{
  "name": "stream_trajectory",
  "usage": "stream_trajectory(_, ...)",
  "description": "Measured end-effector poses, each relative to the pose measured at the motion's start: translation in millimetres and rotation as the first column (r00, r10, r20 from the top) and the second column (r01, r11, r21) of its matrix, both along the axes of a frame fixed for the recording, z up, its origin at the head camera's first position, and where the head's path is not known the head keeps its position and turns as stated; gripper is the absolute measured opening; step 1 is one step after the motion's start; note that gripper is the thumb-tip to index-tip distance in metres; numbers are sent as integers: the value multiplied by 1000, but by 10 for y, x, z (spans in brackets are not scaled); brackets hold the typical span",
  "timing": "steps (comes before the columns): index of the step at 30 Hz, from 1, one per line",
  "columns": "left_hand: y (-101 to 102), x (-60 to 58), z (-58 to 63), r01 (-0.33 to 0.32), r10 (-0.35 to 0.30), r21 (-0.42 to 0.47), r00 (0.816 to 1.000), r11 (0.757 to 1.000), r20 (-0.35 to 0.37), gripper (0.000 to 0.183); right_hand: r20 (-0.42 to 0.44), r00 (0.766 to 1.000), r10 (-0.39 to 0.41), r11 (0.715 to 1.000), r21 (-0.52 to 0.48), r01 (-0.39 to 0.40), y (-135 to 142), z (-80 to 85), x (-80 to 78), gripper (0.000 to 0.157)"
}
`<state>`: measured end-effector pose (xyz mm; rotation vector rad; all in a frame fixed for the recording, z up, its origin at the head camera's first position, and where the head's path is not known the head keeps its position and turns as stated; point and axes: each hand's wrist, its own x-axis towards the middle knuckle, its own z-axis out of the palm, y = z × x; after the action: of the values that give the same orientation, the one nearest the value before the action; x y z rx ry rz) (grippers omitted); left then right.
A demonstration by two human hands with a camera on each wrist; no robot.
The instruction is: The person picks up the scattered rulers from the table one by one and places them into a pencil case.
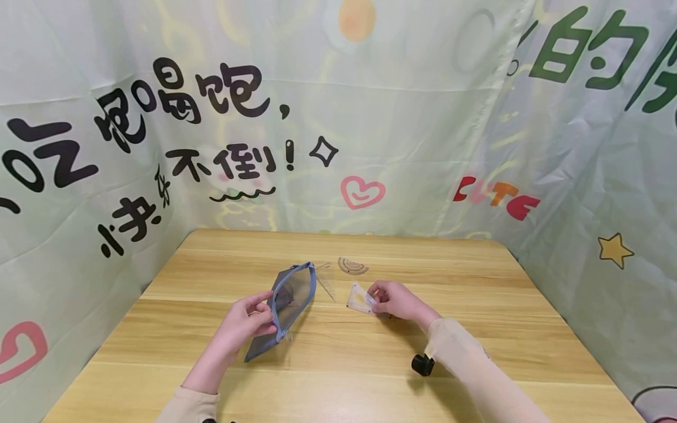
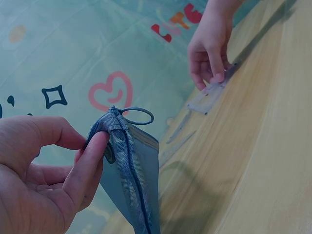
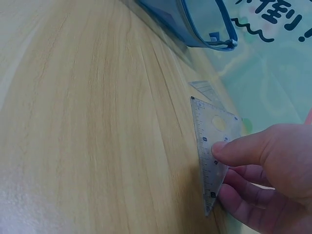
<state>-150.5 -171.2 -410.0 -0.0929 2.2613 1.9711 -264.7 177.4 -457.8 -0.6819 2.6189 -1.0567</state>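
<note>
My left hand [image 1: 247, 320] pinches the edge of a blue mesh zipper pouch [image 1: 296, 296], whose mouth gapes open toward the right. A zipper with a ring pull [image 2: 139, 116] shows beside the fingers in the left wrist view. My right hand [image 1: 395, 301] holds a clear plastic set square [image 3: 212, 146] between thumb and fingers, tilted just over the table. Between pouch and right hand lies a second clear set square [image 1: 325, 282]. Behind them a clear protractor [image 1: 352, 267] rests flat on the wood. Something dark inside the pouch shows only dimly.
The wooden table [image 1: 338, 370] is enclosed by printed fabric curtains [image 1: 317, 117] at the back and sides. A small black object [image 1: 422, 365] sits by the right sleeve, at the forearm's near side.
</note>
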Motion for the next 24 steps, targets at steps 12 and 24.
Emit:
stream_trajectory(12,-1,0,-6,0,0,0,1000,1000,2,58,79,997,-15,999,-47,18,-28,20,31,24)
stream_trajectory(24,-3,1,-11,6,-6,-3,1000,1000,-1,58,116,993,-3,997,-81,13,-56,46,52,26)
